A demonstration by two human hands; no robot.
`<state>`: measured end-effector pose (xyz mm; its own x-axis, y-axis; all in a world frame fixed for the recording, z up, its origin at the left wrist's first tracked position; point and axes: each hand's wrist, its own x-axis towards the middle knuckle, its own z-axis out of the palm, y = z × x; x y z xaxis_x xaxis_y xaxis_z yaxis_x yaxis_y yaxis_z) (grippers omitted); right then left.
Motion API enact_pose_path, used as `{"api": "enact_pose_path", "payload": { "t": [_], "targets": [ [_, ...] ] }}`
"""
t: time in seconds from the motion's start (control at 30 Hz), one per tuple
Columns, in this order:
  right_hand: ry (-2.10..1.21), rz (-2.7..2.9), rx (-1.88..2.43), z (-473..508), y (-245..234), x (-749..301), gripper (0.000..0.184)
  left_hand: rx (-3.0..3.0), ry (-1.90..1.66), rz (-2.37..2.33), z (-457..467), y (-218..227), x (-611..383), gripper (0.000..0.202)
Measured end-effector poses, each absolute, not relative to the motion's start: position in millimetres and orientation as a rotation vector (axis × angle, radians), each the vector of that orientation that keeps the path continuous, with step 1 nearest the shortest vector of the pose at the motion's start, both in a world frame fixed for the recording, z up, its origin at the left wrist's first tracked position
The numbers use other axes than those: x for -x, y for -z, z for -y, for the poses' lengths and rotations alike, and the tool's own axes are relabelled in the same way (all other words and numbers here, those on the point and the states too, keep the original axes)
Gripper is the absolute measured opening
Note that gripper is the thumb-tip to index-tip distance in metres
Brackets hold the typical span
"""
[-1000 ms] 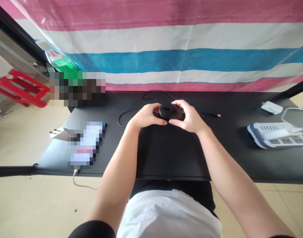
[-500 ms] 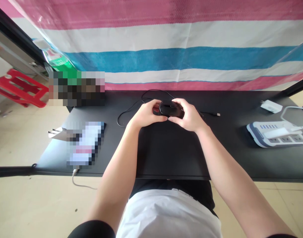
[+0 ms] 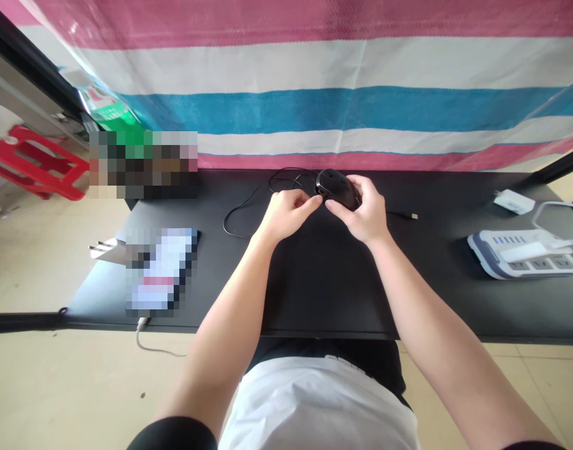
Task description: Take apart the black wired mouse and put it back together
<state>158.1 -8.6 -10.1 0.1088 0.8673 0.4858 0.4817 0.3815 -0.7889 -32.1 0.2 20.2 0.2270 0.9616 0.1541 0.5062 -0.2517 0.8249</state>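
A black computer mouse (image 3: 337, 187) is lifted near the back of the black table, tilted with its rounded top showing. My right hand (image 3: 367, 209) grips it from the right, thumb along the near side and fingers around the far side. At its left end, my left hand (image 3: 288, 215) has curled fingers, and the thumb tip meets the mouse's edge. Whatever lies between those fingers is hidden. The thin black cable (image 3: 234, 212) loops on the tabletop behind and left of my left hand. A USB plug (image 3: 413, 216) lies right of my right hand.
On the right are a white power strip (image 3: 525, 253) and a white charger (image 3: 514, 201). To the left lie a blurred phone (image 3: 162, 269) and a plug adapter (image 3: 109, 249). A green-labelled bottle (image 3: 115, 115) stands at back left, before striped sheeting (image 3: 286, 112).
The mouse has turned and shifted slightly right and away from me. My left hand has slid off its side to its left end, with fingers curling in; my right hand keeps its grip.
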Motion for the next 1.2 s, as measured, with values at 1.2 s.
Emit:
{"api": "enact_pose_path", "payload": {
  "t": [1.2],
  "targets": [
    [-0.901,1.535,1.134,8,10,-158,0.084,-1.092,-1.164,-0.594,-13,13,21,0.045]
  ]
}}
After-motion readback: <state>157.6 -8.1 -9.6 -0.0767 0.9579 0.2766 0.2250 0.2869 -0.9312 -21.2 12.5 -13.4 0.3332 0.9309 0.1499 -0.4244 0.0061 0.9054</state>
